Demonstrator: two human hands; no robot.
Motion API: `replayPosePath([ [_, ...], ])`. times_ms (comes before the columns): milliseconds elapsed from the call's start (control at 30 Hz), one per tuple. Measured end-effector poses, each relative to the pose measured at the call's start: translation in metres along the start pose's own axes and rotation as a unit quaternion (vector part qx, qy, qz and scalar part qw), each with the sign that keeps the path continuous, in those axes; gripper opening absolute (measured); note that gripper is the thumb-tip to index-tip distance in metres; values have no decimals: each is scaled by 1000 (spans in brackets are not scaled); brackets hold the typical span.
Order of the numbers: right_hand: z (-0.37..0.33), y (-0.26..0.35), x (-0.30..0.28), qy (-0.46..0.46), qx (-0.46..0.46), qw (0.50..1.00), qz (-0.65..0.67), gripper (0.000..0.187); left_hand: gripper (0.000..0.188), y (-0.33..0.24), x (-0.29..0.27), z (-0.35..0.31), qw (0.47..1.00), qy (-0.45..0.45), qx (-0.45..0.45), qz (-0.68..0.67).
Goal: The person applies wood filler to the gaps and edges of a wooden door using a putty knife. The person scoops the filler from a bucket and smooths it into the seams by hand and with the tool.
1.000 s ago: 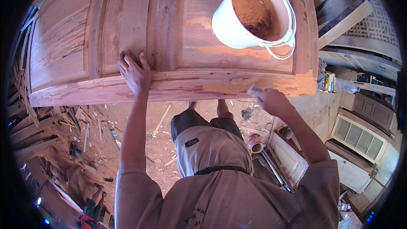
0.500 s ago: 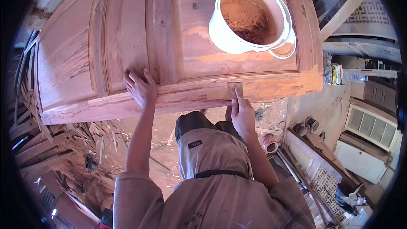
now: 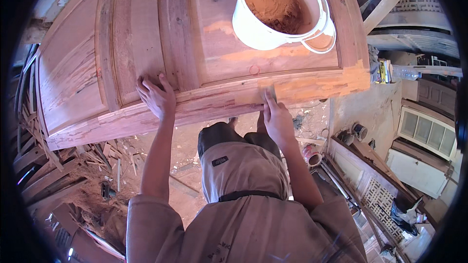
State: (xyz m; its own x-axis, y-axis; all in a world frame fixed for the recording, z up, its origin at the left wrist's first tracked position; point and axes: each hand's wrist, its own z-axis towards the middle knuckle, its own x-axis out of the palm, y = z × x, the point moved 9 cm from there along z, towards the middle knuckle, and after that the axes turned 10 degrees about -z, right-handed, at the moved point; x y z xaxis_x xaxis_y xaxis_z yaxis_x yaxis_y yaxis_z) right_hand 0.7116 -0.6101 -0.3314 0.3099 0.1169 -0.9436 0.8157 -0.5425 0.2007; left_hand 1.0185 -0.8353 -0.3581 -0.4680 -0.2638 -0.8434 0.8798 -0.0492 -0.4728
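A wooden panelled door (image 3: 146,29) lies in front of me with orange-brown filler (image 3: 312,85) smeared along the right part of its near edge. My left hand (image 3: 158,98) rests on the near frame with its fingers spread, holding nothing. Pinched in my right hand (image 3: 279,121) is a small flat scraper (image 3: 269,92), its blade against the near edge where the filler begins. The fingers partly cover the scraper. On the door beyond that hand stands a white bucket (image 3: 253,31) with orange-brown filler paste (image 3: 273,7) inside.
Wood offcuts (image 3: 48,170) and shavings litter the floor at left. To the right are a paint-stained can (image 3: 312,157), a long carved wooden panel (image 3: 356,170), a white glazed frame (image 3: 429,134) and a plastic bottle (image 3: 405,72).
My right hand and the scraper have moved slightly to the right along the door's near edge, and the scraper is tilted differently. My left hand stays on the door. The whole view has shifted a little.
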Motion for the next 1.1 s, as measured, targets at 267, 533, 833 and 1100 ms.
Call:
replayPosePath([
  [267,27,47,-29,120,-238,963,-45,37,56,-2,-3,1,1000,-6,0,0],
  [533,52,-9,-46,112,-251,959,-67,34,57,1,-3,1,1000,-1,-10,-20],
  [833,12,-6,-25,-9,-70,992,107,44,55,-2,-3,2,1000,-3,-10,11],
  [1100,8,12,12,-122,-48,984,123,53,55,-6,-3,2,1000,-10,24,9],
])
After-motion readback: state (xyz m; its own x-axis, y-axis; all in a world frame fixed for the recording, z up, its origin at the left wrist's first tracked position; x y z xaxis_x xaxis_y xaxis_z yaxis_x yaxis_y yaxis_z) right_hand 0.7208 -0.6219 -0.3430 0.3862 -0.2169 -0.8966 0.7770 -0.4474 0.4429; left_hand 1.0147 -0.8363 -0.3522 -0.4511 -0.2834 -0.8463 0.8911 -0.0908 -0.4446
